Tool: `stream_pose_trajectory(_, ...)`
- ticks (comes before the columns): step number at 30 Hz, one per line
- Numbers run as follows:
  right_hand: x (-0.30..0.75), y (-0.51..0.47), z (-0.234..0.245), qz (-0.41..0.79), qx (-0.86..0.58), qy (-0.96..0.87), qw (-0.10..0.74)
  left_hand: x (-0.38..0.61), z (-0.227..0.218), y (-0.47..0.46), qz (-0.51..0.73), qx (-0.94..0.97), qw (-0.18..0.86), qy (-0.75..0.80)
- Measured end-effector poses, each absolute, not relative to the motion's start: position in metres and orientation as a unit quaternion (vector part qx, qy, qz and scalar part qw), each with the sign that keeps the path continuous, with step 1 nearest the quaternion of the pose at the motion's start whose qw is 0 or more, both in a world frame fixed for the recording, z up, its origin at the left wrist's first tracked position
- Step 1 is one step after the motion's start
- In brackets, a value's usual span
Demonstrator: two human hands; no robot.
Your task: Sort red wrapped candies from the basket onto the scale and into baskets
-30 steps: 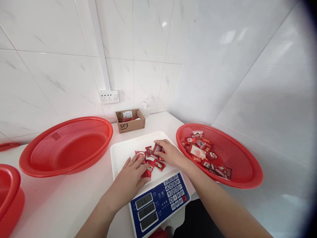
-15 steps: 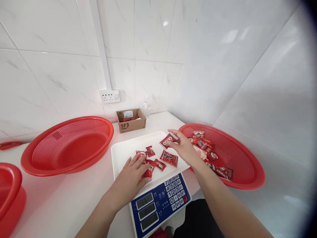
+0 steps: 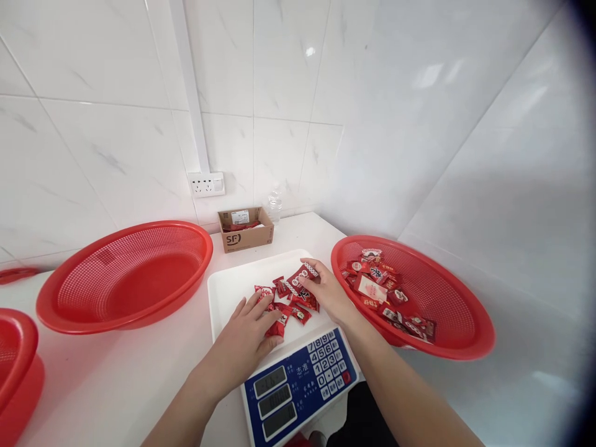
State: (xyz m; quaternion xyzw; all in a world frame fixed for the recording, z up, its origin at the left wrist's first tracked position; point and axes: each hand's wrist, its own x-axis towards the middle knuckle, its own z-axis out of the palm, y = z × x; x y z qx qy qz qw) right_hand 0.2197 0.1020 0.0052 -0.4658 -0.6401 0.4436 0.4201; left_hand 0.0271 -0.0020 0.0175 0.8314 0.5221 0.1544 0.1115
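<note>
My right hand [image 3: 326, 290] pinches a dark red snack packet [image 3: 302, 277] with a checkered edge. It holds this packet over the scale's white tray [image 3: 228, 279], and another red packet [image 3: 307, 303] lies partly covered beneath it. With fingers spread and bent a little, my left hand [image 3: 249, 332] rests on several red packets [image 3: 278, 327] at the tray's front. Beside its fingertips lie a small red packet [image 3: 280, 286] and another small packet [image 3: 300, 314]. The scale's blue panel [image 3: 300, 391] with keys and displays faces me.
A red basket [image 3: 470, 335] to the right contains several snack packets. At the left stand a large red basket [image 3: 135, 279] and part of another basket [image 3: 18, 347]. Behind the tray are a cardboard box [image 3: 249, 238] with red packets inside and a clear bottle [image 3: 275, 205].
My right hand has moved left with the dark red packet, from the tray's right side to above the other packets. My left hand has stayed nearly in place.
</note>
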Motion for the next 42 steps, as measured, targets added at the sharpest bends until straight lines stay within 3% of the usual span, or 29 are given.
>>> stream_pose_trajectory(13, 0.248, 0.072, 0.022, 0.581, -0.409, -0.474, 0.519, 0.025, 0.013, -0.001, 0.146, 0.826, 0.121, 0.531)
stream_pose_trajectory(17, 0.283, 0.061, 0.014, 0.546, -0.448, -0.483, 0.517, 0.025, 0.015, -0.002, 0.149, 0.82, 0.13, 0.536)
stream_pose_trajectory(20, 0.312, 0.058, 0.011, 0.439, -0.517, -0.527, 0.513, 0.026, 0.019, -0.003, 0.142, 0.815, 0.129, 0.547)
stream_pose_trajectory(25, 0.351, 0.055, 0.011, 0.185, -0.642, -0.599, 0.441, 0.03, 0.029, -0.004, 0.128, 0.817, 0.122, 0.55)
stream_pose_trajectory(28, 0.361, 0.054, 0.006, 0.11, -0.64, -0.661, 0.376, 0.036, 0.034, 0.0, 0.106, 0.817, 0.126, 0.553)
stream_pose_trajectory(36, 0.363, 0.051, -0.001, 0.174, -0.594, -0.76, 0.199, 0.058, 0.043, 0.026, 0.085, 0.797, 0.159, 0.576)
stream_pose_trajectory(42, 0.365, 0.052, -0.003, 0.168, -0.589, -0.772, 0.17, 0.071, 0.036, 0.043, 0.098, 0.784, 0.163, 0.59)
